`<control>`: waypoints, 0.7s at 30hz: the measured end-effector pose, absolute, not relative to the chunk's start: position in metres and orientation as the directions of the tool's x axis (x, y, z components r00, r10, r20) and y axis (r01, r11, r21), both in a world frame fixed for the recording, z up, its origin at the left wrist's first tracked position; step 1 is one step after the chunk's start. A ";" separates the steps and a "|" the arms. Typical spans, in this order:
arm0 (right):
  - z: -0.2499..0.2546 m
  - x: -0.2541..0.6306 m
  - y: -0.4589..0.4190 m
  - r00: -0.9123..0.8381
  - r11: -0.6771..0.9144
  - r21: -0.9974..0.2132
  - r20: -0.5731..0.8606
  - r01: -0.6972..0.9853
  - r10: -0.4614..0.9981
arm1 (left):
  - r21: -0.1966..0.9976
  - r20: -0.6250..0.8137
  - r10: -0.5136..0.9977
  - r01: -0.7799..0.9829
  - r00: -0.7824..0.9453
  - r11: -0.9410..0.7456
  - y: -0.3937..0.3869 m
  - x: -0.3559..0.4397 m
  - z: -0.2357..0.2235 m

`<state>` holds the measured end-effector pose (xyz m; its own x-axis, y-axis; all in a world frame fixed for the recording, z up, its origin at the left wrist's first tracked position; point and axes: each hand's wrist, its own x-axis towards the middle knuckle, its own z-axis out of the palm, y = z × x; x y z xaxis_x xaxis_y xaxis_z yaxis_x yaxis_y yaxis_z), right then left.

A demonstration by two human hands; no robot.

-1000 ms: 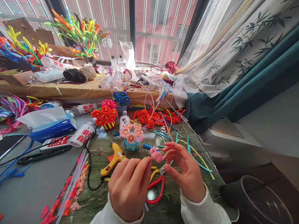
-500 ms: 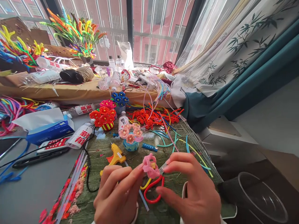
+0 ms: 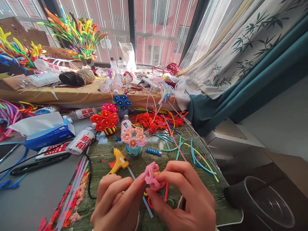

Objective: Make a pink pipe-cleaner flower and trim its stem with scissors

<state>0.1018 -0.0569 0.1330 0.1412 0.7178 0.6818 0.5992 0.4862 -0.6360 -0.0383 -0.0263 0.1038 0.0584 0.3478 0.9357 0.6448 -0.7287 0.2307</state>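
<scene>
Between my hands is a small pink pipe-cleaner flower [image 3: 152, 175] with a yellow centre. My left hand [image 3: 117, 200] pinches its left side between thumb and fingers. My right hand [image 3: 185, 195] has its index finger at the flower's centre and its thumb at the lower edge, closed on it. Beneath the hands lie red-handled scissors [image 3: 166, 192], mostly covered. A yellow glue gun [image 3: 118, 161] rests behind my left hand, with a clear glue stick [image 3: 147, 207] nearby. Beyond the flower stands a blue pot [image 3: 134, 150] of pale pink flowers.
Red flower pot [image 3: 110, 130], blue flowers [image 3: 122, 102] and a small bottle [image 3: 125, 124] stand further back. A blue cylinder [image 3: 153, 151] and loose pipe cleaners [image 3: 166, 141] lie on the table. A tissue box [image 3: 49, 136] is at left, a black bin [image 3: 262, 202] at lower right.
My right hand has moved left and its fingers have closed in on the pink flower, touching its centre and edge. My left hand keeps its pinch and has shifted slightly left.
</scene>
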 end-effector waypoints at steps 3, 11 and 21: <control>0.132 0.099 -0.057 0.216 0.448 -0.664 0.672 0.598 0.708 | 0.268 0.916 0.395 0.623 0.071 -0.734 -0.028 -0.034 0.110; 0.130 0.105 -0.054 0.240 0.447 -0.730 0.624 0.517 0.743 | 0.591 0.766 0.642 0.386 0.004 -0.708 -0.032 -0.023 0.115; 0.125 0.111 -0.048 0.154 0.486 -0.713 0.629 0.505 0.762 | 0.672 0.664 0.745 0.393 0.054 -0.627 -0.034 -0.025 0.110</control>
<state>0.1113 -0.0475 0.1252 0.1541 0.7624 0.6285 0.5055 0.4858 -0.7131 -0.0245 -0.0337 0.1098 0.0536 0.7455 0.6644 0.3929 -0.6274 0.6723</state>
